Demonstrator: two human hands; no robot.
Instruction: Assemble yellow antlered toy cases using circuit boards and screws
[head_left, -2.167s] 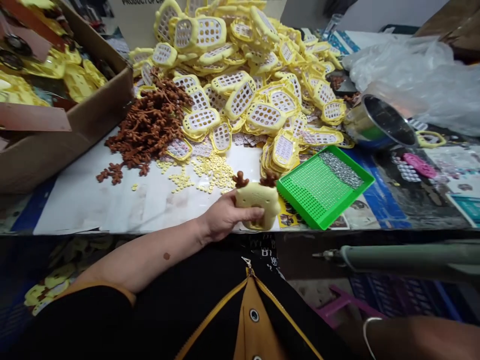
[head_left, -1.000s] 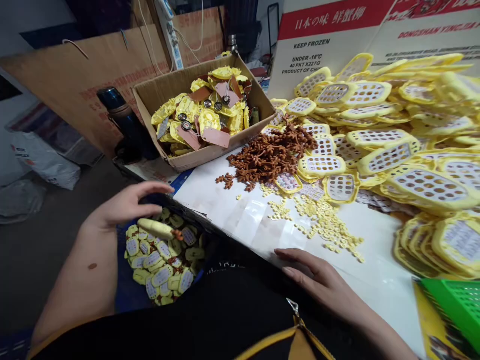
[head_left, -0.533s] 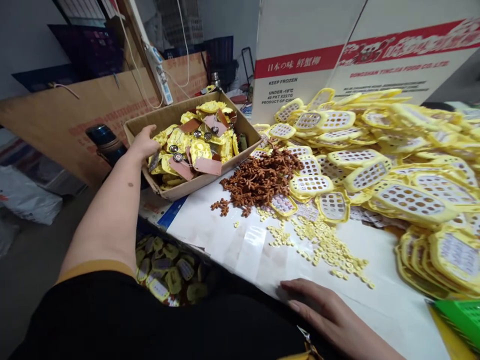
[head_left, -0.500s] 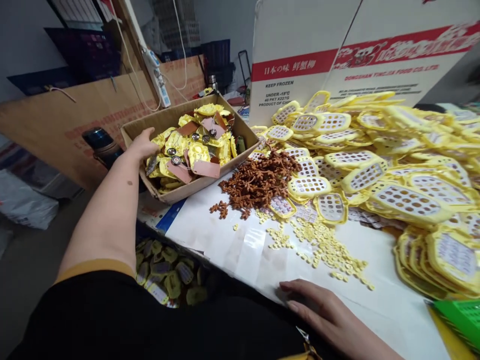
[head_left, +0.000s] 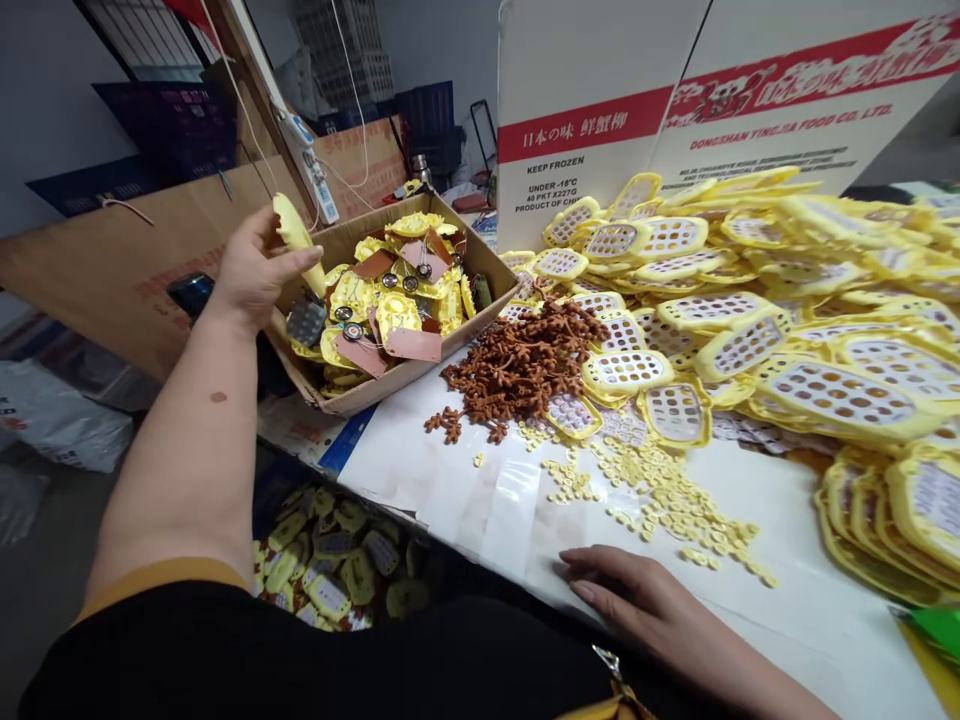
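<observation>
My left hand (head_left: 253, 268) is raised over the left end of a cardboard box (head_left: 450, 355), closed on a yellow plastic shell (head_left: 296, 232) between thumb and fingers. The shell is tilted, seen nearly edge-on. Inside the box lie more yellow pieces (head_left: 397, 310) with pinkish tags (head_left: 415, 344), cords and small round dark parts. My right hand (head_left: 630, 590) rests at the near edge of the white-covered table (head_left: 487, 530), fingers stretched out, holding nothing. Nearest to it are small pale yellow rings (head_left: 675, 510) scattered on the table.
A heap of brown branched pieces (head_left: 517, 370) lies right of the box. Many yellow perforated panels (head_left: 825, 390) pile up on the right, some stacked (head_left: 870, 520). A white printed carton (head_left: 585, 70) stands behind. Below the table edge are more yellow pieces (head_left: 337, 560).
My left hand has lifted up and left from the box's contents with a yellow plastic shell in it. My right hand has stayed nearly still. The view has shifted slightly.
</observation>
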